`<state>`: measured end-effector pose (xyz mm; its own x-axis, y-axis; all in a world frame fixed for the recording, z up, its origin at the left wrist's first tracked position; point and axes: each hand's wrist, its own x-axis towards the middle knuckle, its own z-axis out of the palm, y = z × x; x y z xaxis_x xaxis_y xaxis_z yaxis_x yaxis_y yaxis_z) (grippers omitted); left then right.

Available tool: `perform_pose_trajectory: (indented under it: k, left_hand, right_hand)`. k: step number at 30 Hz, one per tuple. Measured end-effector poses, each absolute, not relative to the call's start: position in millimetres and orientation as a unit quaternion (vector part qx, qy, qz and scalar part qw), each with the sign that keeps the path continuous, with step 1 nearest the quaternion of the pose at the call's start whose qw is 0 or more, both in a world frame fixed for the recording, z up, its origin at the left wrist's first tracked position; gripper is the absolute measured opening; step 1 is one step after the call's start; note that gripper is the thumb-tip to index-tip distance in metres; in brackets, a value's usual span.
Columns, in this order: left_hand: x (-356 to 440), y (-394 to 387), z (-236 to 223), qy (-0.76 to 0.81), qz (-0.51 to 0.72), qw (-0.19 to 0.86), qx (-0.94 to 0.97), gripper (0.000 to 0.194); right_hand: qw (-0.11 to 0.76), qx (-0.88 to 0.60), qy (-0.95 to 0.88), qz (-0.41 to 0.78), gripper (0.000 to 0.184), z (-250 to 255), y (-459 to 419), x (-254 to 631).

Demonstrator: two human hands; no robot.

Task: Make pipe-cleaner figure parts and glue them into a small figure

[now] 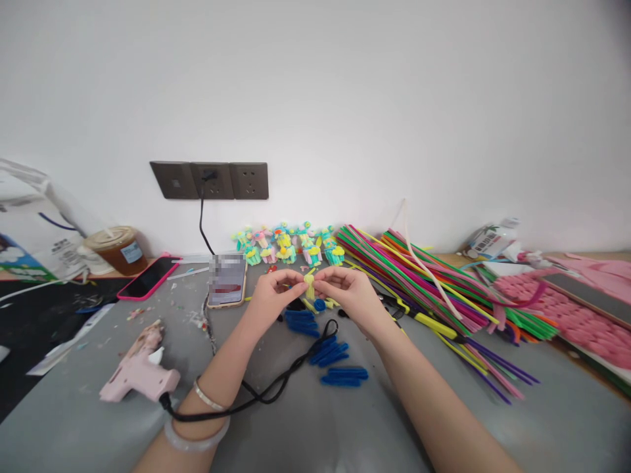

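Between my two hands, at the middle of the table, is a small pale-yellow pipe-cleaner piece. My left hand pinches its left side with thumb and forefinger. From the other side my right hand pinches it the same way. Just below it lies a blue coil. Cut lengths of blue pipe cleaner lie in bunches nearer to me. Behind my hands stands a row of small multicoloured pipe-cleaner figures.
A pink glue gun lies at left, its black cord crossing my left wrist. A phone, a pink-cased phone and a drink cup are farther back. Long pipe cleaners and a yellow-handled tool lie right.
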<state>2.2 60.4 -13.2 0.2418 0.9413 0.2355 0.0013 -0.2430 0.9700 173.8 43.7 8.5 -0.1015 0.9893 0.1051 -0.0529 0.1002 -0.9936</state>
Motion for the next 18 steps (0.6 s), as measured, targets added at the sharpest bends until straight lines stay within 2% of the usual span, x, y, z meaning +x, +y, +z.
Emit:
perform_pose_trajectory:
  k: [18]
  left_hand:
    - [1.3,61.8,-14.9,0.385,0.484,0.478,0.624,0.021]
  right_hand:
    - [0.513,-0.431,-0.547,0.503,0.036,6.4,45.1,173.2]
